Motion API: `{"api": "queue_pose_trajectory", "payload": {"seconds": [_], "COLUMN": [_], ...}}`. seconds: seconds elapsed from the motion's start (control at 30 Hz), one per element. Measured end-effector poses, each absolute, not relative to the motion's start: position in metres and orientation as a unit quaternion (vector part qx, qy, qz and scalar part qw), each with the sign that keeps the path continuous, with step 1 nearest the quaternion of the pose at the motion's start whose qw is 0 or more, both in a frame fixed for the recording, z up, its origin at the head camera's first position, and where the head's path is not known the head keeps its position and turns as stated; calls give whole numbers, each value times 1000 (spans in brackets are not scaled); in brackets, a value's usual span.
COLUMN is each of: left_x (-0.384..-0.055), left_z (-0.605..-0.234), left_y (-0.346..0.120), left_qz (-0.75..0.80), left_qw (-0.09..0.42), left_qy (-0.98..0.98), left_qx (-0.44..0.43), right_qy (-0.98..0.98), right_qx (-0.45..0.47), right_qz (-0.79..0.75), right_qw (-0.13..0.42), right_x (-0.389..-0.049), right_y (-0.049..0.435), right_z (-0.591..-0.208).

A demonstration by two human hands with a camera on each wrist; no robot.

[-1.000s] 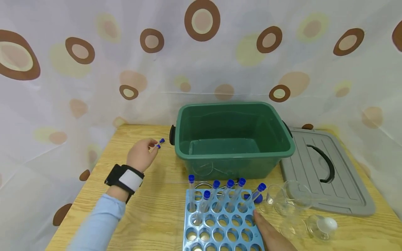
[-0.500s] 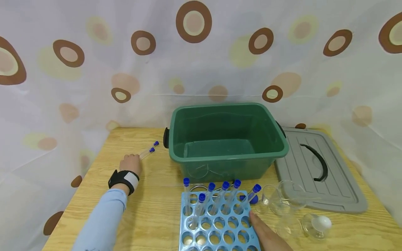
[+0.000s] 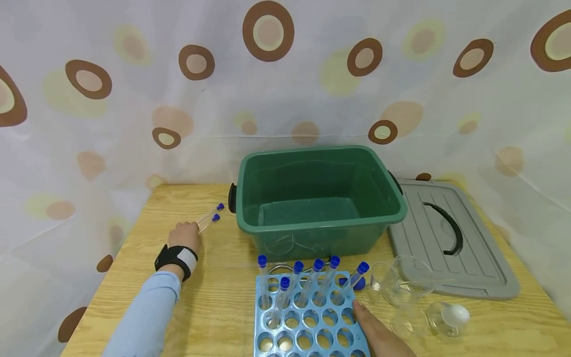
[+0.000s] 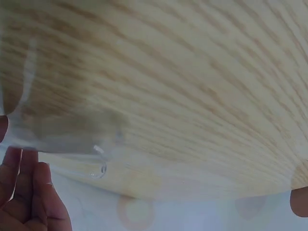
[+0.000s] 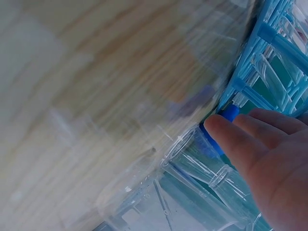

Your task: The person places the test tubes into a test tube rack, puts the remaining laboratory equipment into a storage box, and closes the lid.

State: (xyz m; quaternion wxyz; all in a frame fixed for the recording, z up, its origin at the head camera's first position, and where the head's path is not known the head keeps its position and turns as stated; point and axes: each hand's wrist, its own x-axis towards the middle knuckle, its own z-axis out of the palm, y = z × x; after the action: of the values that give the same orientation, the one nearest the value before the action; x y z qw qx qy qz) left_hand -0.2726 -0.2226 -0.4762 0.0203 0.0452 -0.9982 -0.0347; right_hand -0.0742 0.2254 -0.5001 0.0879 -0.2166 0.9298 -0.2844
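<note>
In the head view, my left hand (image 3: 185, 236) is on the table at left, its fingers at the lower ends of two blue-capped test tubes (image 3: 208, 214). The left wrist view shows thumb and fingertips pinching a clear tube (image 4: 57, 134); a second tube's rounded end (image 4: 98, 168) lies beside it. My right hand (image 3: 378, 331) rests with straight fingers along the right side of a blue test tube rack (image 3: 292, 333). Several capped test tubes (image 3: 282, 297) lean in the rack's far rows. Part of the right hand is cut off by the lower frame edge.
Behind the rack stands a green bin (image 3: 318, 224) with black handles. A grey lid (image 3: 455, 238) lies at right. Clear glassware (image 3: 412, 280), a glass piece with a white top (image 3: 450, 317) and a blue rubber bulb (image 3: 358, 283) sit beside the rack.
My left hand has moved from the tubes' caps back to their lower ends. The nearer tube has shifted slightly toward me. My right hand stays against the rack.
</note>
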Motion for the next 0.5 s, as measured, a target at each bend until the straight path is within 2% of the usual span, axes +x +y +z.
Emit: {"api": "queue_pose_trajectory", "payload": {"seconds": [0.3, 0.4, 0.5], "left_x": [-262, -257, -252], "left_z": [-472, -468, -461], "left_y": [-222, -222, -223], "left_qz": [-138, -170, -210], "left_qw": [19, 26, 53], "left_qy": [-988, -982, -973], "left_qx": [68, 74, 79], "right_qy": [932, 929, 927], "right_qx": [-232, -237, -241], "right_qz": [-275, -279, -282], "right_qw": [37, 45, 57], "right_x": [-74, -74, -74], "right_y": [223, 224, 225], "right_z": [-498, -498, -499]}}
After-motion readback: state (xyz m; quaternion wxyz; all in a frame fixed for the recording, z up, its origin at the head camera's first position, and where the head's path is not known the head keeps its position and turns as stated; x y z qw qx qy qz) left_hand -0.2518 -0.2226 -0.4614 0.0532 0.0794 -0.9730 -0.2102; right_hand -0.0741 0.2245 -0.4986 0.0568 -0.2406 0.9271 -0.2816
